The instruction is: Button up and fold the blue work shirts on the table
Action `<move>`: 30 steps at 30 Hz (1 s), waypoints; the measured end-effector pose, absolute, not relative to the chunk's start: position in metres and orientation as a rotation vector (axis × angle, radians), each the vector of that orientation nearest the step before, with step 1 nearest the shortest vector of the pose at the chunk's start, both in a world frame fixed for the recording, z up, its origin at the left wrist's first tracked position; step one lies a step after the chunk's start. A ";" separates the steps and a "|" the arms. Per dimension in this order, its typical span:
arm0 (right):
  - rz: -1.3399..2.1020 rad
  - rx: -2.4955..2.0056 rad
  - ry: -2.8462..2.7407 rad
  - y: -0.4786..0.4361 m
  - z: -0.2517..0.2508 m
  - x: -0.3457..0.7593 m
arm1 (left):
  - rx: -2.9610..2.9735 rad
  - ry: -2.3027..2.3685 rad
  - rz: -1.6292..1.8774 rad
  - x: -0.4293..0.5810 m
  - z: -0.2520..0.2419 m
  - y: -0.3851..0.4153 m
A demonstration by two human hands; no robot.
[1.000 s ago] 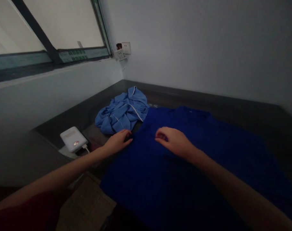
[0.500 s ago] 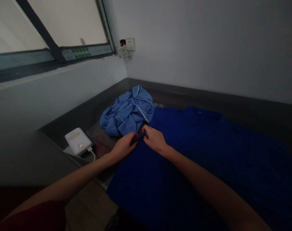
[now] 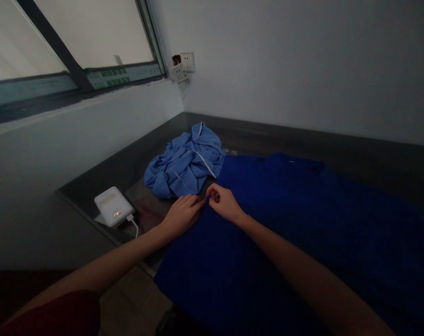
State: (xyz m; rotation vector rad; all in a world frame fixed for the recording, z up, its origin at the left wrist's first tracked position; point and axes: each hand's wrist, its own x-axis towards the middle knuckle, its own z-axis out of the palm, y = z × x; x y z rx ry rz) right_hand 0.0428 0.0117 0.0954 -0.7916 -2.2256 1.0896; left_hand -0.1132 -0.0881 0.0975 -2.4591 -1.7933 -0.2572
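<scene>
A dark blue shirt (image 3: 274, 210) lies spread over the dark tabletop, its neck opening toward the wall and its lower left corner hanging past the front edge. My right hand (image 3: 225, 203) pinches the left edge of the shirt between thumb and fingers. Beside it, my left hand (image 3: 184, 213) rests palm down at the same edge, fingers stretched out and their tips touching the cloth; its thumb is hidden. Just beyond both hands, a crumpled light blue garment (image 3: 187, 163) with white piping sits in a heap.
A white power bank (image 3: 114, 205) with a plugged-in white cable lies near the left edge of the dark tabletop (image 3: 93, 182). Wall sockets (image 3: 184, 65), one hanging loose, are in the corner next to the window (image 3: 103, 42). Floor tiles (image 3: 131, 289) show below.
My left hand has gone from pinching the shirt's edge to lying flatter on it, palm down. My right hand keeps its pinch at nearly the same spot.
</scene>
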 end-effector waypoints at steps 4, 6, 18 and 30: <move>1.212 -0.771 -2.133 0.018 0.097 0.043 | -2.485 -1.895 -0.460 -0.116 0.094 -0.087; 1.179 -0.760 -2.148 0.023 0.099 0.044 | -2.486 -1.924 -0.506 -0.117 0.093 -0.087; 0.862 -0.544 -2.634 0.041 0.111 0.046 | -2.500 -1.852 -0.527 -0.117 0.094 -0.085; 0.712 -0.565 -2.750 0.040 0.099 0.037 | -2.568 -1.548 -0.279 -0.117 0.101 -0.089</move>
